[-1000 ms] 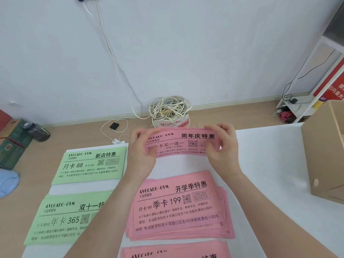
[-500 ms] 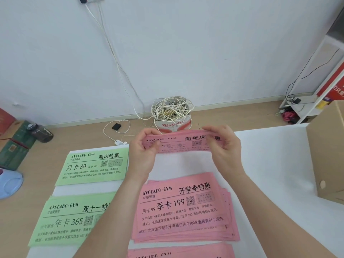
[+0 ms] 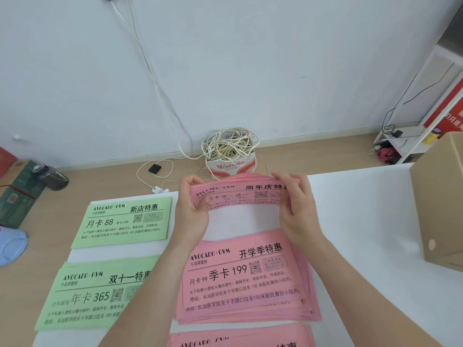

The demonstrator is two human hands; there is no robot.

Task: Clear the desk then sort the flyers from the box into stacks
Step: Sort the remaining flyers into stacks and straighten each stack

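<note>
Left hand and right hand pinch one thin pink paper bundle by its ends with curled fingers, bowed above the white surface. Below lie two pink flyer stacks, leftward two green flyer stacks. One cardboard box stands right.

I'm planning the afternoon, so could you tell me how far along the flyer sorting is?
Done: far green pile, near green pile, middle pink pile and nearest pink pile lie on the desk. In hand: the left hand and right hand grip a pink bundle. Left: setting it down; the box hides any remainder.
</note>
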